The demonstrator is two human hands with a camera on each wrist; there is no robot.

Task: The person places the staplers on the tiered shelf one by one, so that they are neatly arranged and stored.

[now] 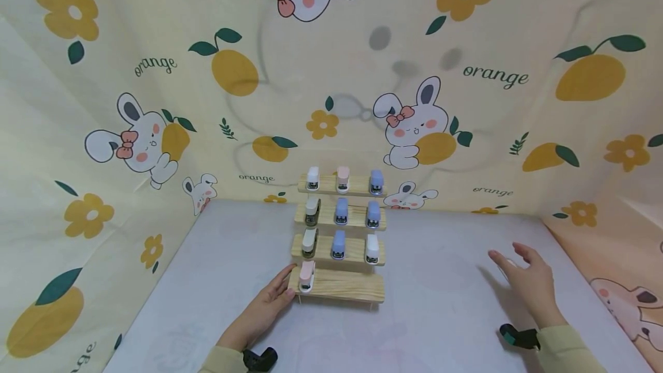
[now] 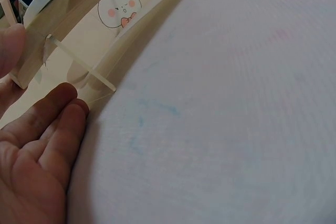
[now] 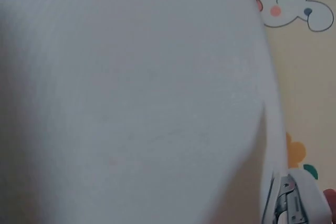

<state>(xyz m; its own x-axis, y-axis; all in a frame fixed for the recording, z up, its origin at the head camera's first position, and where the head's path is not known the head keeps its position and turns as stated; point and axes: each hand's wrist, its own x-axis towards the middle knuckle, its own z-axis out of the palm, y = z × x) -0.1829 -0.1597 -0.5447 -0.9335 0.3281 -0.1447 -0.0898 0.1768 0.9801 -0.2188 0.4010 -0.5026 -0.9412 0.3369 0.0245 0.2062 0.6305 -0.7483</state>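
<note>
A stepped wooden rack [image 1: 342,286] stands mid-table, with small staplers in rows on its steps. My left hand [image 1: 266,304] pinches the left end of its lowest step, beside a pink stapler [image 1: 307,276]. In the left wrist view the thumb [image 2: 9,48] lies against the wooden edge, while other fingers extend below it. Well to the right of the rack, my right hand [image 1: 530,286] holds a white stapler above the table. Mostly hidden by the hand in the head view, that white stapler [image 3: 310,200] shows its metal part in the right wrist view.
Higher steps bear white, pink, blue and grey-white staplers, among them a blue stapler [image 1: 339,244] and a white stapler [image 1: 372,248]. A pale cloth covers the table [image 1: 440,315]. Behind and at the sides hangs a printed curtain [image 1: 311,62] with rabbits and oranges.
</note>
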